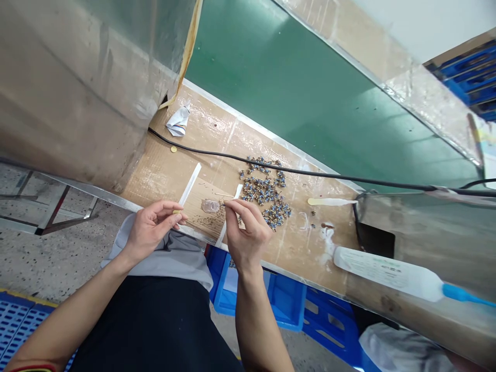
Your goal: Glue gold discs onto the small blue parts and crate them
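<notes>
My left hand [155, 227] is closed in a pinch on a small brass part [176, 212] at the near edge of the cardboard-covered bench [163, 170]. My right hand [248, 227] is pinched around a thin stick [221, 205], whose tip is over a small clear dish [210, 206]. A pile of several small brass and blue parts [267, 191] lies just beyond my right hand. Two white strips [189, 183] [228, 217] lie on the bench by my hands.
A black cable [271, 166] runs across the bench. A green conveyor belt [310, 98] lies behind it. A white squeeze bottle with a blue tip [391, 273] lies on its side at right. Crumpled paper [178, 123] sits at the far left. Blue crates [287, 302] stand under the bench.
</notes>
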`<act>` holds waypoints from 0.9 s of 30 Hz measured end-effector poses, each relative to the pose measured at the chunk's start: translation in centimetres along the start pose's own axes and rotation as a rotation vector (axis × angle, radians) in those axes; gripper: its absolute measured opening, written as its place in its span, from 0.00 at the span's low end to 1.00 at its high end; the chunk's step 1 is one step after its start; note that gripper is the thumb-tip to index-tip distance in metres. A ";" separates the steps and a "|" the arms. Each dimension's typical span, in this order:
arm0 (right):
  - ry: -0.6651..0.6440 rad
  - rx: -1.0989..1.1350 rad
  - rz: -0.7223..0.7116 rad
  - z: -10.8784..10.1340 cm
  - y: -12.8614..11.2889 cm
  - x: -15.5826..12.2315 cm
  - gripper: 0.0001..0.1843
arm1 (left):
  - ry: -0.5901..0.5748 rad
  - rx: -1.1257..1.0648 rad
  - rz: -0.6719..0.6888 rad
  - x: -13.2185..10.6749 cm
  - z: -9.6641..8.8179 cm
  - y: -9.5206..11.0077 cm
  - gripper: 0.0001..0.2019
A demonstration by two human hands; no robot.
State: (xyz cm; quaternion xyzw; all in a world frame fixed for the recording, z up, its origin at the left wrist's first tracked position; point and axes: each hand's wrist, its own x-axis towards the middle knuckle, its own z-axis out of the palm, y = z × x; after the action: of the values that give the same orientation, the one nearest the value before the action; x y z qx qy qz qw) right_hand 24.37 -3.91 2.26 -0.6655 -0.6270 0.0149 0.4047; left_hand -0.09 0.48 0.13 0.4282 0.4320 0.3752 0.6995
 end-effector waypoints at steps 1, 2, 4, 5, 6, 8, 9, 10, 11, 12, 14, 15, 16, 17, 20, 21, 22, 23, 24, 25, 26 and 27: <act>0.011 -0.005 0.008 -0.1 0.0 0.0 0.09 | 0.007 -0.001 0.006 -0.1 0.1 0.1 0.13; 0.024 -0.007 0.015 -0.1 0.0 0.0 0.09 | 0.012 -0.003 0.009 -0.1 0.2 0.3 0.13; 0.037 0.002 0.022 -0.2 -0.1 0.0 0.09 | 0.016 -0.006 -0.003 -0.2 0.3 0.6 0.14; 0.036 0.011 0.023 -0.2 -0.2 0.0 0.09 | 0.014 -0.006 -0.014 -0.3 0.3 0.7 0.15; 0.032 0.018 0.022 -0.1 -0.2 -0.1 0.09 | 0.010 -0.005 -0.025 -0.4 0.4 0.8 0.16; 0.020 0.025 0.021 0.0 -0.1 -0.1 0.09 | -0.002 -0.003 -0.041 -0.5 0.5 0.9 0.18; 0.016 0.027 0.021 0.1 -0.1 -0.1 0.09 | -0.008 -0.004 -0.047 -0.6 0.6 1.0 0.19; 0.018 0.026 0.022 0.1 0.0 -0.1 0.09 | -0.013 -0.004 -0.048 -0.7 0.8 1.0 0.19; 0.028 0.023 0.023 0.1 0.1 -0.1 0.08 | -0.018 -0.003 -0.046 -0.9 1.0 1.0 0.19; 0.043 0.018 0.025 0.0 0.1 -0.1 0.08 | -0.021 0.003 -0.042 -1.1 1.2 1.1 0.19; 0.089 0.016 0.032 -0.3 -0.2 -0.3 0.08 | -0.024 0.024 -0.025 -1.5 1.7 1.2 0.18; 0.109 0.030 0.040 -0.6 -0.5 -0.4 0.07 | -0.024 0.037 -0.016 -1.7 1.9 1.3 0.17; 0.118 0.059 0.054 -0.9 -1.0 -0.5 0.07 | -0.023 0.051 -0.011 -1.9 2.2 1.4 0.17; 0.120 0.101 0.073 -1.2 -1.6 -0.7 0.07 | -0.021 0.067 -0.006 -2.1 2.5 1.6 0.16; 0.090 0.249 0.119 -1.9 -3.6 -1.4 0.10 | -0.023 0.133 0.016 -2.6 3.1 2.2 0.15; 0.080 0.280 0.113 -2.0 -4.3 -1.7 0.11 | -0.028 0.163 0.030 -2.7 3.3 2.4 0.15; 0.073 0.301 0.096 -2.0 -4.8 -1.9 0.13 | -0.034 0.199 0.050 -2.8 3.4 2.6 0.15; 0.066 0.315 0.073 -2.0 -5.3 -2.0 0.15 | -0.041 0.239 0.076 -2.9 3.5 2.7 0.14; 0.059 0.323 0.052 -2.0 -5.7 -2.2 0.16 | -0.047 0.282 0.104 -3.0 3.6 2.8 0.14; 0.054 0.327 0.035 -1.9 -5.9 -2.2 0.17 | -0.048 0.325 0.135 -3.1 3.7 2.9 0.14; 0.047 0.332 0.023 -1.8 -6.1 -2.3 0.18 | -0.049 0.362 0.166 -3.2 3.7 3.0 0.13; 0.038 0.337 0.015 -1.7 -6.1 -2.4 0.19 | -0.047 0.391 0.194 -3.3 3.8 3.0 0.13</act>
State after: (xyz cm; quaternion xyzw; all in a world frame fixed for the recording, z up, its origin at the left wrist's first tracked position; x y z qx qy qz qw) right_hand 19.71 -7.48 5.68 -0.5929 -0.6030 0.1100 0.5222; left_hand 1.83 -2.42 4.81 0.6038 0.4369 0.3397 0.5737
